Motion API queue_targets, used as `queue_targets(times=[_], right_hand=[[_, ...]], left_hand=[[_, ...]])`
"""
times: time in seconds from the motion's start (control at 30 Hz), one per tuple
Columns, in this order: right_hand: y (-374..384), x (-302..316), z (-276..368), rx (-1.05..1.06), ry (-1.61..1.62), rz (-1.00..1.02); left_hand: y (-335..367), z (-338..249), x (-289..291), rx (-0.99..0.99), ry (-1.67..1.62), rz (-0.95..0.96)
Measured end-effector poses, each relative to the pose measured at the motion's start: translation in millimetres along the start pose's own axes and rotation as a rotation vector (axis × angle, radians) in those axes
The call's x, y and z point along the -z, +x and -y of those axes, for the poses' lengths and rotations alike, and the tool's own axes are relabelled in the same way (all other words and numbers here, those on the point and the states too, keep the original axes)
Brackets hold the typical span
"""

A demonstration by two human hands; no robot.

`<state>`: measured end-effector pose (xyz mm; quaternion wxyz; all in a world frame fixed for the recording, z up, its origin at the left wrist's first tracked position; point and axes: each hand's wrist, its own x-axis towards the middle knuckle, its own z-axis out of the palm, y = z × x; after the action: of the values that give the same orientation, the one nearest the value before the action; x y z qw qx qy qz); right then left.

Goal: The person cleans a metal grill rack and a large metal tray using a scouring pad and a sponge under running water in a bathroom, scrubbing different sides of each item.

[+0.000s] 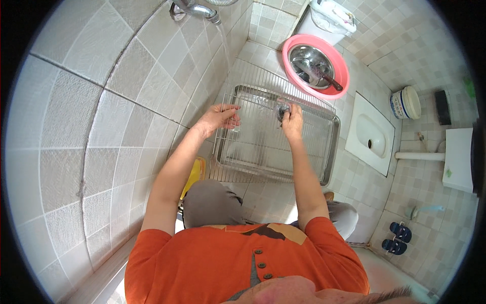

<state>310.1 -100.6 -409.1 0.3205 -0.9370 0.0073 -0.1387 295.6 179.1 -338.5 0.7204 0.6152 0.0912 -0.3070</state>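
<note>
- Centre: wire rack over rectangular metal tray.
- My right hand: clamped on grey scourer.
- My left hand: at rack's edge; cannot tell grip.
- Upper right: pink basin containing steel bowl, dark-handled utensil inside.

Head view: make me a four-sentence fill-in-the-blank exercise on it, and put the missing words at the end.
1. The bowl sits inside a ____ basin.
2. The hand gripping the scourer is the person's ____ one.
3. Water runs from the tap near the ____ edge of the view.
4. The squat toilet is set into the ____.

Missing words: pink; right; top; floor.
</note>
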Motion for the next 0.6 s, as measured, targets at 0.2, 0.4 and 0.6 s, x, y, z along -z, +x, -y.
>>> queue_targets(times=[0.2,0.4,0.6], right_hand=[[43.6,-6.0,62.3,0.149,0.174,-0.030],[60.9,-12.6,112.2,0.529,-0.099,-0.118],[30.0,16.5,-9.9,0.172,-0.252,-0.048]], left_hand=[[-13.0,-14.7,-12.6,-0.068,0.026,0.022],[-13.6,-14.2,-20.5,-0.113,-0.001,0.012],[-7.8,-27.5,-32.9,-0.173,0.044,0.071]])
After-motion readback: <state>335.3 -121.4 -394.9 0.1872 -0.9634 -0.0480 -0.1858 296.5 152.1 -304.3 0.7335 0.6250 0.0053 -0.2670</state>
